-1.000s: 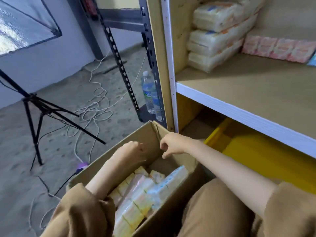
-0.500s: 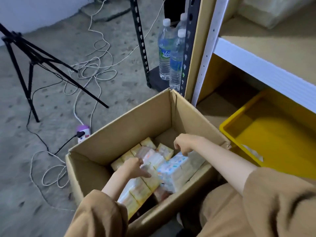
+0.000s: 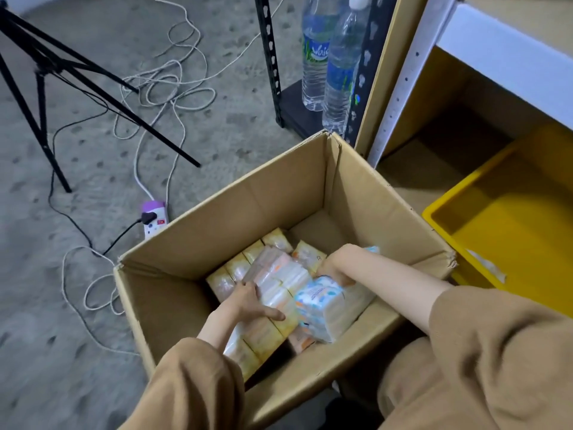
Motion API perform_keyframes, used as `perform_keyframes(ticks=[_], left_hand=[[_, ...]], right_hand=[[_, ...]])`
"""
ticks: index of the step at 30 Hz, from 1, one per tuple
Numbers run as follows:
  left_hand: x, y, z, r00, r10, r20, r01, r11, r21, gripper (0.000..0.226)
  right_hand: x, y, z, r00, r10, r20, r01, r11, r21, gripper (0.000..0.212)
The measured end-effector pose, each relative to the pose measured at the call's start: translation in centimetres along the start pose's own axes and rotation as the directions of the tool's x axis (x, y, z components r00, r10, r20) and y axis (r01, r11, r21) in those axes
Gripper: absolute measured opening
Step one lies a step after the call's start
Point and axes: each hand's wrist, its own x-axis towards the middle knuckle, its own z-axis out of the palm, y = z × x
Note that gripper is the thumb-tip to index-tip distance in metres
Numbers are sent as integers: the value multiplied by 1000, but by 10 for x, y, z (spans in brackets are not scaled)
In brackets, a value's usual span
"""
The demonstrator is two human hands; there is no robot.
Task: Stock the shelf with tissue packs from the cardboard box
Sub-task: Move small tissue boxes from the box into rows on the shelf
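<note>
Tissue pack (image 3: 280, 280) between both hands, box-deep.

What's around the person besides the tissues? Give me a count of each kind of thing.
Cardboard box: 1
Water bottles: 2
Yellow bin: 1
Tripod: 1
Power strip: 1
Total: 6

One label is showing readable letters — the left water bottle (image 3: 314, 54) is carrying "Vai" in white on green. Print on the tissue packs (image 3: 319, 301) is staying too blurred to read.
</note>
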Motion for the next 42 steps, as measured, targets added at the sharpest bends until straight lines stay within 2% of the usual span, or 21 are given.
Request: perform_keyframes(ticks=[3, 6, 9, 12, 15, 18, 22, 26, 31, 34, 37, 42], left_hand=[[3, -8, 4, 1000, 10, -22, -12, 996, -85, 53], [0, -10, -2, 998, 32, -56, -38, 992, -116, 53], [-5, -11, -20, 992, 30, -124, -47, 989, -140, 53], [-11, -14, -38, 979, 35, -199, -62, 990, -128, 53], [-16, -14, -47, 967, 34, -251, -66, 990, -121, 60], [-18, -9, -46, 962, 16, -272, -57, 988, -141, 63], [-16, -6, -40, 964, 14, -266, -43, 994, -100, 70], [-13, -6, -37, 965, 21, -262, -44, 996, -82, 77], [-11, -6, -30, 962, 39, -269, -49, 998, -31, 84], [-9, -6, -29, 959, 43, -279, -52, 998, -26, 89], [-7, -7, -32, 959, 40, -281, -54, 998, -40, 88], [-8, -8, -34, 963, 34, -268, -51, 997, -55, 82]], right_hand=[[1, -2, -1, 1000, 10, 19, -9, 999, -48, 64], [-10, 10, -3, 999, -38, -15, 40, 990, 133, 77], [-19, 20, -3, 970, -47, -239, 132, 925, 357, 33], [-26, 11, 0, 920, -31, -392, 261, 792, 552, 33], [-23, 1, 5, 908, -6, -419, 293, 722, 626, 29], [-22, -2, 3, 921, -7, -388, 235, 806, 544, 25], [-19, 0, 1, 988, -6, -154, 63, 929, 364, 64], [-1, 5, 15, 999, 41, -3, -39, 970, 239, 88], [15, 8, 21, 999, 15, 36, -26, 950, 310, 104], [22, 8, 20, 999, 11, 47, -24, 957, 290, 99], [17, 8, 18, 1000, 21, 9, -23, 960, 278, 89], [-10, 2, 12, 995, 10, -100, 19, 956, 292, 95]])
